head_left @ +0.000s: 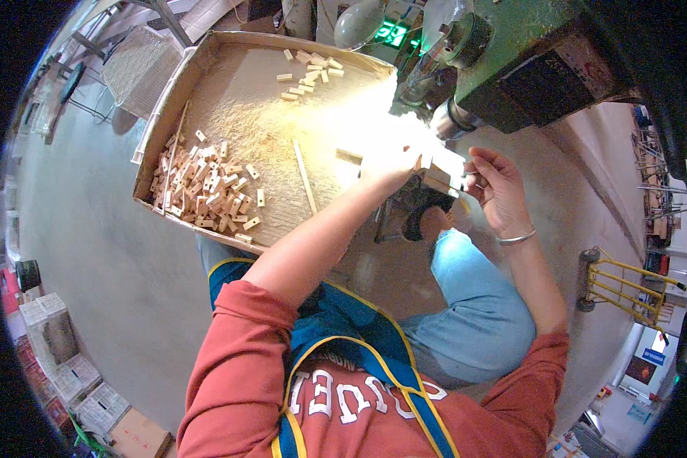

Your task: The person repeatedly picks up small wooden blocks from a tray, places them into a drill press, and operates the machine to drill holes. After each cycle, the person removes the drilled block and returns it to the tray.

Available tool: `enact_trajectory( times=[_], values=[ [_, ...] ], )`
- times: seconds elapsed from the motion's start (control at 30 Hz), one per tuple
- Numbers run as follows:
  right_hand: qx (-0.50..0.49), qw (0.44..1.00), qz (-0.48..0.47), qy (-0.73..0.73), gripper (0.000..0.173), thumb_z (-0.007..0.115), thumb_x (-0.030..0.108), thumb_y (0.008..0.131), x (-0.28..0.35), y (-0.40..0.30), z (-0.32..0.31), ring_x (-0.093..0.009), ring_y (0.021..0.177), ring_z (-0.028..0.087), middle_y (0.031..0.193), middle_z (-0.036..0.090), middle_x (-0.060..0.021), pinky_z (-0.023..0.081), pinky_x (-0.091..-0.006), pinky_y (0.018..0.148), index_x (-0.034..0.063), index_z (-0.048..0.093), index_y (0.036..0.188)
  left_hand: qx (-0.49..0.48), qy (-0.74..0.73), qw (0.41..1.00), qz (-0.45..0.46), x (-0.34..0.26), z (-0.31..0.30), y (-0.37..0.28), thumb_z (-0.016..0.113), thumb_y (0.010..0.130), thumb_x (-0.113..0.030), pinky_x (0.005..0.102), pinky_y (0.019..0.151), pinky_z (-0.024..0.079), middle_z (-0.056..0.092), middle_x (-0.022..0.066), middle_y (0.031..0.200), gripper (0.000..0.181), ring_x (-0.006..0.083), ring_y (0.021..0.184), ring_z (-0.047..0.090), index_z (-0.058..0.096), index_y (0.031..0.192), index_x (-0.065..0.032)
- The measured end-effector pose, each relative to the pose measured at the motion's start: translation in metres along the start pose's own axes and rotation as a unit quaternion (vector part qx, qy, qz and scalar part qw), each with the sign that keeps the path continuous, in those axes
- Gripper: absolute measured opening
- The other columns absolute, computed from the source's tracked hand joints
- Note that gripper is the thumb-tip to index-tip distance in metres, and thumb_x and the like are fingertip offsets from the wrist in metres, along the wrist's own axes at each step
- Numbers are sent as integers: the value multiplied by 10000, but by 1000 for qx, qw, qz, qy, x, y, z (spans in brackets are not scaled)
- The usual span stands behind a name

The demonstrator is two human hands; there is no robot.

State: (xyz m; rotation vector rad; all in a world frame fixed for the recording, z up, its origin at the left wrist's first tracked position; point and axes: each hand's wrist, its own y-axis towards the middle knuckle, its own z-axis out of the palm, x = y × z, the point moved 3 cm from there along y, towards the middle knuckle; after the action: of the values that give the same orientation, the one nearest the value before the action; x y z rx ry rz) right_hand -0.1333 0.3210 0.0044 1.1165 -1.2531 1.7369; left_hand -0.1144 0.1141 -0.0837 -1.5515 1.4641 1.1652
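A drill press with a green housing stands before me, its metal chuck over a brightly lit work area. My left hand is at the near side of a fixture below the chuck. Glare washes out its fingers, so any held piece is hidden. At the fixture's right end is my right hand, thumb and fingertips bent close together; whether they pinch something is unclear. Left of the fixture, a shallow cardboard box contains sawdust and a heap of small drilled wooden blocks.
More small wooden blocks lie at the box's far side. A thin wooden strip rests on the sawdust near my left forearm. Beyond the box are a lamp and a green digital display. A yellow cart stands at right.
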Motion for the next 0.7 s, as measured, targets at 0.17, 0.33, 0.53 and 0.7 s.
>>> enact_trajectory(
  times=[0.17,0.33,0.53,0.7],
  values=[
    [17,999,-11,42,188,682,147,915,5,-1,-8,-121,715,647,895,709,-61,553,-263,635,79,686,1090,-21,84,996,15,-8,-4,2,602,929,-304,353,753,506,677,103,915,311,196,848,622,681,1062,-34],
    [-10,996,-69,64,216,711,171,895,25,-5,-28,-131,735,660,918,710,-72,566,-267,635,72,680,1085,-45,41,998,-24,-19,-3,-7,592,931,-309,364,744,505,679,115,900,312,217,831,630,682,1047,-34],
    [-122,934,-336,2,337,624,231,952,117,-36,-60,-168,829,662,1084,687,-131,554,-289,720,32,616,1225,-58,-17,996,-66,-20,2,-10,580,934,-316,377,733,504,682,129,881,314,243,812,639,682,1030,-35],
    [-98,855,-476,-178,325,590,238,965,216,-42,-72,-205,915,657,1185,649,-144,556,-320,809,31,598,1214,-66,-50,993,-85,-21,8,-7,570,936,-321,388,724,503,684,141,866,317,264,796,647,683,1015,-35]
  ],
)
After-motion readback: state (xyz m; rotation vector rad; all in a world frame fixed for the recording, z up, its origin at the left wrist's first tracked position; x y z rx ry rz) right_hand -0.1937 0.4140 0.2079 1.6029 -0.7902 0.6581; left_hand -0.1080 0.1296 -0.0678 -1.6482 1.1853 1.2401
